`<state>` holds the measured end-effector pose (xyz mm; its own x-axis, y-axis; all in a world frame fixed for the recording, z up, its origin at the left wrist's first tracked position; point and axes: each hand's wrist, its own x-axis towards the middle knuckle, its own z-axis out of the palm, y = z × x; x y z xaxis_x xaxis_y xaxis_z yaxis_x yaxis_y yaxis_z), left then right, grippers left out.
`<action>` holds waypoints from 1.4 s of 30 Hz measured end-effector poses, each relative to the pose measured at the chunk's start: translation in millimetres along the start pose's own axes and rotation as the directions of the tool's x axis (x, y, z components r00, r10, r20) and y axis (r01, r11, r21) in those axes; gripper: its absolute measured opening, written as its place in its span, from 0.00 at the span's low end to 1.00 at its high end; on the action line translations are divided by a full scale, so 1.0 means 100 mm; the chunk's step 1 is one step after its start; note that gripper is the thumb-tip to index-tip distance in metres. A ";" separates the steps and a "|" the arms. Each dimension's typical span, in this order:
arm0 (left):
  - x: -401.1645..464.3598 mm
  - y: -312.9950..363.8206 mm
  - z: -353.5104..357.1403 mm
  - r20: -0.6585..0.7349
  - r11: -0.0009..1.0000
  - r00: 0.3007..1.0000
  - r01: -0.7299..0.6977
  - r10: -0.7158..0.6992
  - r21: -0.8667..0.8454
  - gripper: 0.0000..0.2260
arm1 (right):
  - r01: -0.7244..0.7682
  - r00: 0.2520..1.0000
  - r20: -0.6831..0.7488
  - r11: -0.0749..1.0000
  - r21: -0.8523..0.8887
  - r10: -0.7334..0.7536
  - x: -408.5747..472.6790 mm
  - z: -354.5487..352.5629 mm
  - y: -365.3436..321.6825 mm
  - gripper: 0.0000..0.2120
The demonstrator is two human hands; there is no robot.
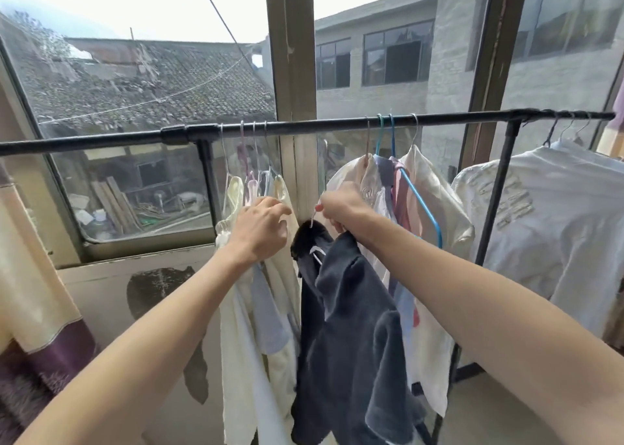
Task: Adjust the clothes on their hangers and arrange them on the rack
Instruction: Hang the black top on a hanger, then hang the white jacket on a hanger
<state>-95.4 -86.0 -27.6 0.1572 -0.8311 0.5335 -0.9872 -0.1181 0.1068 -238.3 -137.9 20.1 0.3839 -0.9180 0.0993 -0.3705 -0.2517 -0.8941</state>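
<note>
Forearms reach in. Left hand (258, 230) fingers curled into pale garments (256, 309) hanging from black rack bar (304, 124). Right hand (341, 208) grips, apparently, white hanger (315, 242) carrying dark garment (351, 336), held below bar.

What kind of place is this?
Probably an enclosed home balcony used for drying laundry: a black clothes rack with hung shirts, large windows and a tiled roof outside.

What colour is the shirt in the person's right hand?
Dark navy shirt, in right hand; head view.
</note>
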 end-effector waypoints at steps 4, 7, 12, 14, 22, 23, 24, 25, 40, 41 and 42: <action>0.03 -0.06 -0.11 0.017 0.999 0.999 -0.038 0.038 0.019 0.15 | 0.064 0.997 -0.043 0.994 0.085 -0.060 0.18 0.01 -0.16 0.13; 0.11 -0.13 -0.17 0.048 0.985 0.999 -0.022 0.014 0.173 0.19 | 0.153 0.986 -0.081 0.982 0.110 -0.144 0.36 0.07 -0.34 0.15; 0.19 -0.20 -0.20 0.192 0.982 0.980 0.010 -0.046 0.188 0.22 | 0.171 0.980 -0.113 0.982 0.078 -0.162 0.73 0.24 -0.49 0.13; 0.18 -0.23 -0.17 0.249 0.991 0.967 0.010 -0.044 0.133 0.22 | 0.190 0.977 -0.111 0.981 0.037 -0.185 0.85 0.33 -0.49 0.11; 0.18 -0.41 -0.14 0.162 1.000 0.987 -0.013 0.015 -0.014 0.20 | 0.160 0.986 0.027 0.981 0.109 -0.164 1.01 0.59 -0.44 0.13; 0.17 -0.43 -0.14 0.137 0.999 0.990 -0.013 0.017 -0.033 0.20 | 0.143 0.987 0.060 0.983 0.114 -0.150 1.00 0.61 -0.41 0.13; 0.16 -0.43 -0.14 0.106 0.998 0.994 -0.010 0.017 -0.063 0.19 | 0.131 0.986 0.087 0.985 0.113 -0.141 0.99 0.62 -0.38 0.13; 0.16 -0.43 -0.15 0.073 0.994 0.997 -0.001 0.009 -0.107 0.19 | 0.124 0.984 0.110 0.985 0.117 -0.137 0.99 0.63 -0.34 0.13; 0.50 0.12 -0.07 0.249 0.999 0.968 0.019 -0.029 0.041 0.21 | 0.081 0.825 -0.371 0.739 -0.669 -0.426 1.13 -0.07 0.46 0.20; 0.52 0.12 -0.06 0.252 0.998 0.967 0.026 -0.037 0.049 0.21 | 0.068 0.813 -0.381 0.721 -0.690 -0.440 1.12 -0.11 0.49 0.19; 0.53 0.13 -0.05 0.252 0.998 0.967 0.027 -0.041 0.059 0.21 | 0.056 0.805 -0.390 0.712 -0.700 -0.447 1.11 -0.15 0.52 0.19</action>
<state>-99.8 -129.0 6.8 0.1862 -0.9357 0.2997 -0.9824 -0.1726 0.0715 -227.2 -257.8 -8.5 0.1446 -0.7461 0.6499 -0.8346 -0.4449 -0.3250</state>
